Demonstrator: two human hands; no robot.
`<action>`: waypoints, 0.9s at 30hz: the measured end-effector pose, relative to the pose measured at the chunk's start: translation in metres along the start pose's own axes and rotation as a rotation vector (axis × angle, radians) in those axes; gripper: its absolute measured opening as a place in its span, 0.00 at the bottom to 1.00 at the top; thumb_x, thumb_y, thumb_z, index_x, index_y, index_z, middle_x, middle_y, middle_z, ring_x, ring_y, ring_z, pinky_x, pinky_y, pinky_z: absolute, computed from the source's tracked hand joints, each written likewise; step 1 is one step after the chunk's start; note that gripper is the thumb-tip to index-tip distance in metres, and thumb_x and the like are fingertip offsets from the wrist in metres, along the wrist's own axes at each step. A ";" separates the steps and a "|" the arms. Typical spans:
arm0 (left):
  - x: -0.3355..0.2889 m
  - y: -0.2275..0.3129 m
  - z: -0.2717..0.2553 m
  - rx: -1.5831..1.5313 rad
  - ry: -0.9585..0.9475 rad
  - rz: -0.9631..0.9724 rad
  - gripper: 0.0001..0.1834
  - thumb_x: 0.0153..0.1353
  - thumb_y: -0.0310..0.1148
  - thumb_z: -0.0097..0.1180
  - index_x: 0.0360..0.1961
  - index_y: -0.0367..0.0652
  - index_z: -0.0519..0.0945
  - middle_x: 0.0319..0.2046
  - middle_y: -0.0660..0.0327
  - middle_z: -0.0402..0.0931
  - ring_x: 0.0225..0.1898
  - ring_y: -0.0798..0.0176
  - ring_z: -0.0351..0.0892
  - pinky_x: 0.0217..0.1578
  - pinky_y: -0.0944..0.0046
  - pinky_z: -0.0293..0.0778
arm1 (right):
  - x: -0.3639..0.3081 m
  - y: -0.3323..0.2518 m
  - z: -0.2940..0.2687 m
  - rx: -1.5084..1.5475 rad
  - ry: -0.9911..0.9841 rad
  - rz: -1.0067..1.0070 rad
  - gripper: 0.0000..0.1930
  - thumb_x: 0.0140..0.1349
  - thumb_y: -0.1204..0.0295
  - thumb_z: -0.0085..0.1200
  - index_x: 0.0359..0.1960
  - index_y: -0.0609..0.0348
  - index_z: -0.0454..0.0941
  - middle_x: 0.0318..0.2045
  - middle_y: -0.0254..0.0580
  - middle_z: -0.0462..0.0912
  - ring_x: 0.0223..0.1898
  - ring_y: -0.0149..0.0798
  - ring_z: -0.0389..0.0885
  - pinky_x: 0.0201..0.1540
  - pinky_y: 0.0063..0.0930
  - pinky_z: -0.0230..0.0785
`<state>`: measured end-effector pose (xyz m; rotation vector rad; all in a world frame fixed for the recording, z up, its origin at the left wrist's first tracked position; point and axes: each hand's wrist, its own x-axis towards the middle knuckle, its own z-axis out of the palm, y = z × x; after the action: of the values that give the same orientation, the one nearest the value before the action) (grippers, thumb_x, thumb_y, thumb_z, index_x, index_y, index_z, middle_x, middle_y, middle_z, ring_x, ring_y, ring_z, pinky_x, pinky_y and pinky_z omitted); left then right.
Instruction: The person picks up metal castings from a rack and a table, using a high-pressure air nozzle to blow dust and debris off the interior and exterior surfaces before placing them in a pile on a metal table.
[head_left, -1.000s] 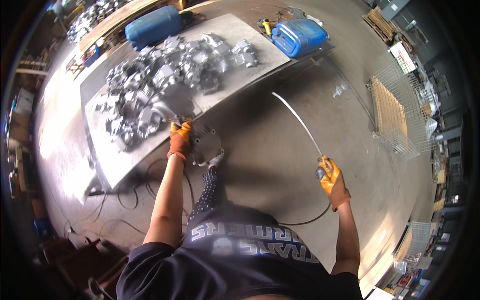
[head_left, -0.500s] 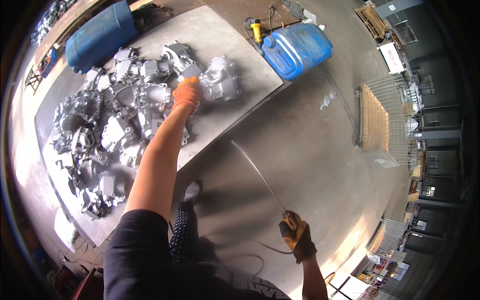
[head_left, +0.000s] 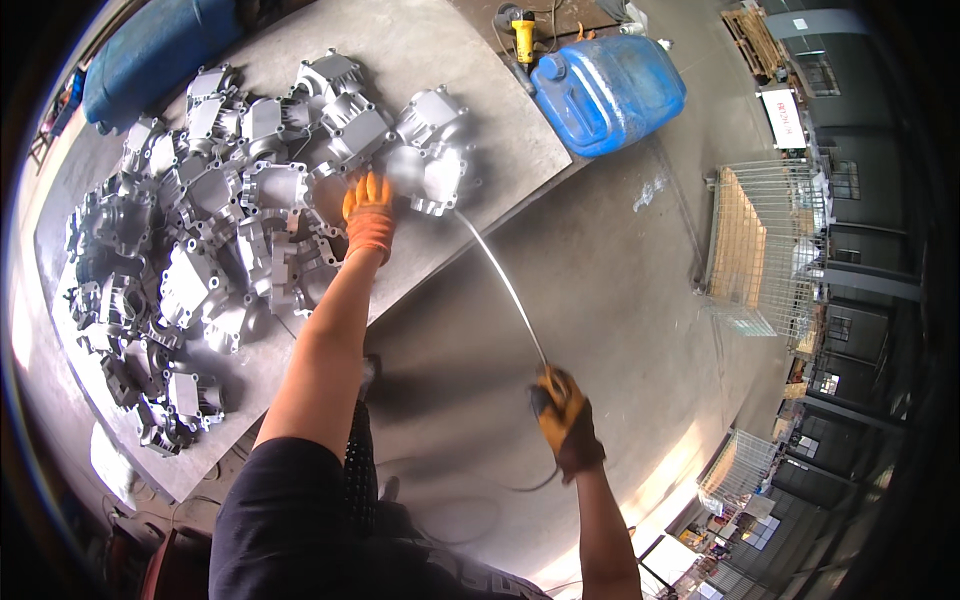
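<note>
My left hand, in an orange glove, is over the grey metal castings with its fingers stretched out. Its fingertips lie beside a hollow casting; whether they touch it I cannot tell. Just right of them sits a bright, partly blurred casting, with another casting behind it. My right hand, in a yellow and black glove, is closed around a long, thin, slightly curved metal tube. The tube's far end reaches the near side of the bright casting. A thin hose trails below the right hand.
Several more castings crowd the left of the grey metal table. A blue jerrycan and a yellow-bodied power tool are past its far right corner. A blue barrel lies at the far left. A wire cage stands to the right.
The tube's tip has moved up from over the floor to the bright casting. My right hand has moved up and left. My left hand's fingers have straightened, and the view has shifted.
</note>
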<state>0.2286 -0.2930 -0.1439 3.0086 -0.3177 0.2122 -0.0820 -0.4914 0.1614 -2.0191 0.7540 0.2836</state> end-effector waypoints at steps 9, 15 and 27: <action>-0.168 -0.056 -0.159 -0.430 -0.023 0.053 0.30 0.52 0.29 0.57 0.60 0.43 0.71 0.59 0.49 0.70 0.62 0.45 0.67 0.65 0.45 0.60 | 0.100 -0.119 0.076 -0.479 0.068 0.103 0.11 0.63 0.68 0.57 0.44 0.59 0.80 0.35 0.40 0.85 0.34 0.31 0.82 0.34 0.29 0.74; -0.326 -0.131 -0.166 -0.252 -0.396 -0.109 0.30 0.51 0.35 0.59 0.58 0.46 0.72 0.50 0.55 0.75 0.54 0.50 0.72 0.61 0.51 0.62 | 0.094 -0.125 0.086 0.062 -0.253 0.176 0.14 0.69 0.61 0.52 0.43 0.58 0.81 0.29 0.33 0.81 0.23 0.27 0.73 0.27 0.22 0.68; -0.250 -0.108 -0.190 -0.361 -0.357 0.060 0.27 0.54 0.36 0.56 0.57 0.44 0.73 0.45 0.54 0.77 0.50 0.51 0.73 0.58 0.51 0.64 | 0.114 -0.098 0.055 -0.445 0.125 0.153 0.17 0.66 0.56 0.53 0.47 0.54 0.80 0.41 0.47 0.85 0.40 0.36 0.83 0.44 0.33 0.74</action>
<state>-0.0144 -0.1147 -0.0047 2.6650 -0.4249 -0.3453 0.0734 -0.4533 0.1454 -2.4173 0.9942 0.4481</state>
